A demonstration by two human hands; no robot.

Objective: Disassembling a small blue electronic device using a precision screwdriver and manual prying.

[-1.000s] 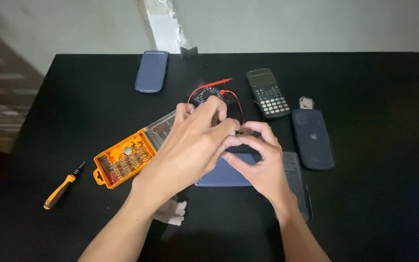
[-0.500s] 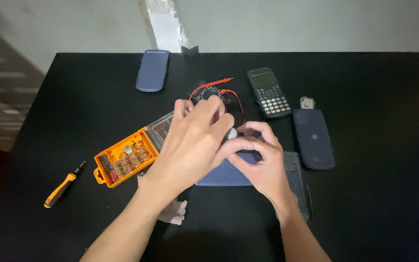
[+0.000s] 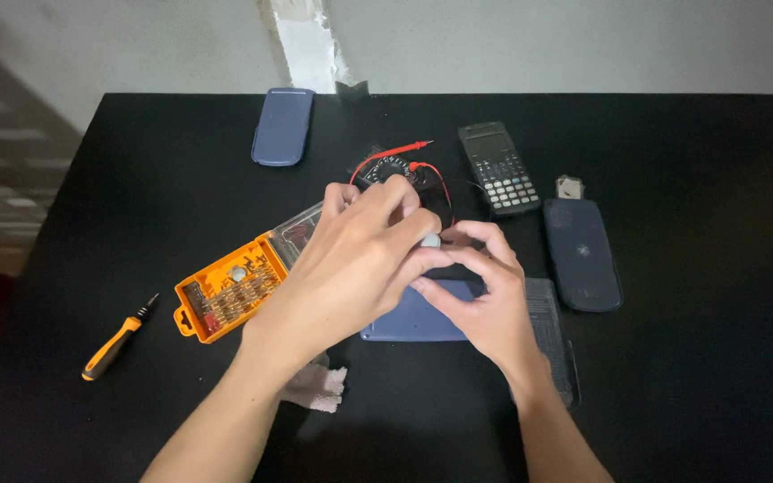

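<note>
Both forearms are bare to the near frame edge, and the left hand (image 3: 360, 259) and right hand (image 3: 485, 300) wear no gloves, rings or watch.

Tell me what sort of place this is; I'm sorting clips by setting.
Probably a home or hobby electronics repair table: a black table against a plain wall, with an orange screwdriver bit case, an orange-handled screwdriver, a multimeter with red probes and a calculator.

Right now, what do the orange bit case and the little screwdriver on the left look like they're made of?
Orange bit case: seemingly hard moulded plastic with a clear lid, holding metallic-looking bits. Screwdriver: orange and black handle, probably plastic or rubber; its shaft is too small to judge.
</note>
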